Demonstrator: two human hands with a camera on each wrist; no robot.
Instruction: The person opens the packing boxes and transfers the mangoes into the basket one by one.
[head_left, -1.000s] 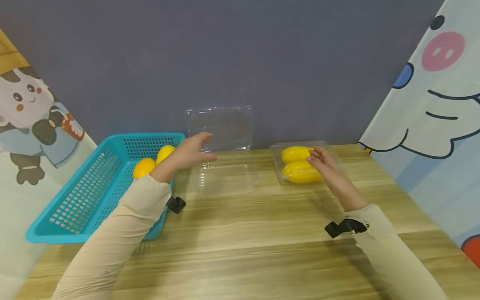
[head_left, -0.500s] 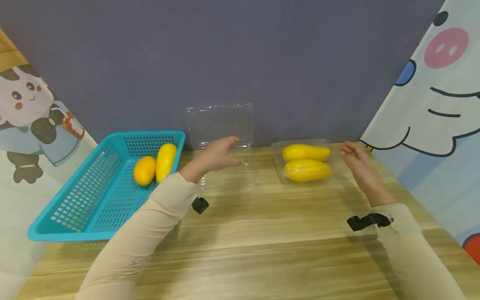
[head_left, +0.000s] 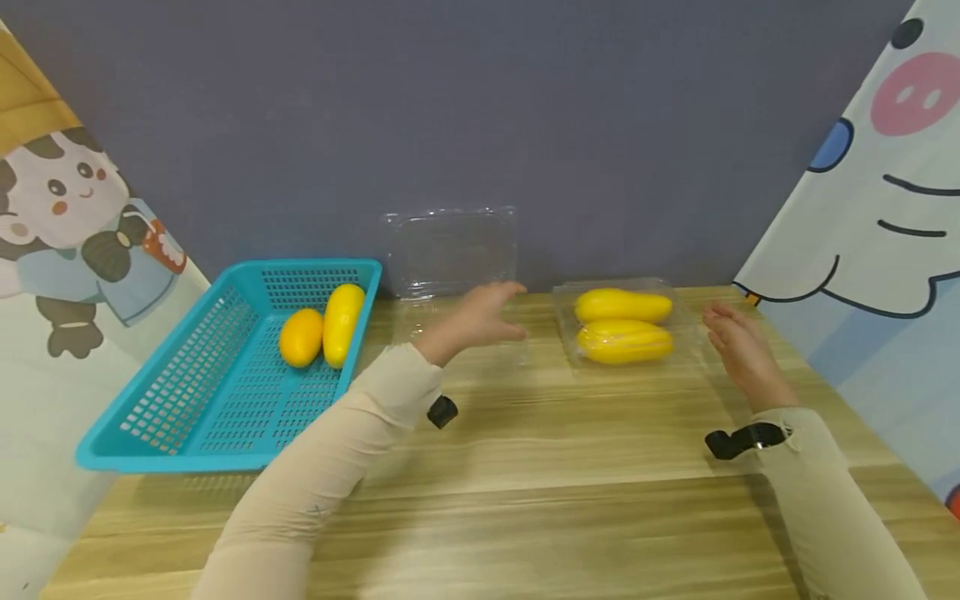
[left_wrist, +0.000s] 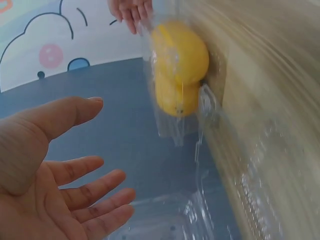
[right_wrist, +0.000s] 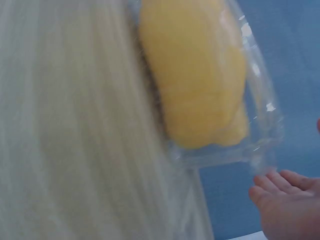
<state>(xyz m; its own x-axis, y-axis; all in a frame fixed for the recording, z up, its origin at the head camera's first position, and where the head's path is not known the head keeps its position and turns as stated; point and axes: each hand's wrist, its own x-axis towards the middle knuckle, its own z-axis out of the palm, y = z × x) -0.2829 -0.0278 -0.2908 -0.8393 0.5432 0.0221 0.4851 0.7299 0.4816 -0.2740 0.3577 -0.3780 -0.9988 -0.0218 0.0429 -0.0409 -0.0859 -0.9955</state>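
A clear plastic box (head_left: 564, 350) holds two long yellow fruits (head_left: 624, 342) at the back right of the table. Just right of it hovers my right hand (head_left: 742, 350), fingers extended; in the right wrist view its fingertips lie close to the box's corner, contact unclear. To the box's left is my left hand (head_left: 480, 318), thumb and fingers spread, nothing between them. Behind and below that hand stands a second clear container (head_left: 453, 250) with its lid raised against the wall; the hand and forearm hide part of its base. The left wrist view shows the spread hand (left_wrist: 55, 185) apart from the box.
A turquoise basket (head_left: 371, 333) stands at the left, with a round orange-yellow fruit (head_left: 302, 337) and a long yellow fruit (head_left: 345, 325) inside. The wooden table (head_left: 555, 517) meets a grey wall (head_left: 600, 125) at the back. Cartoon-printed sheets hang at both sides.
My left hand has moved right, from beside the basket past the open container toward the filled box. My right hand has shifted from over the filled box to its right side.
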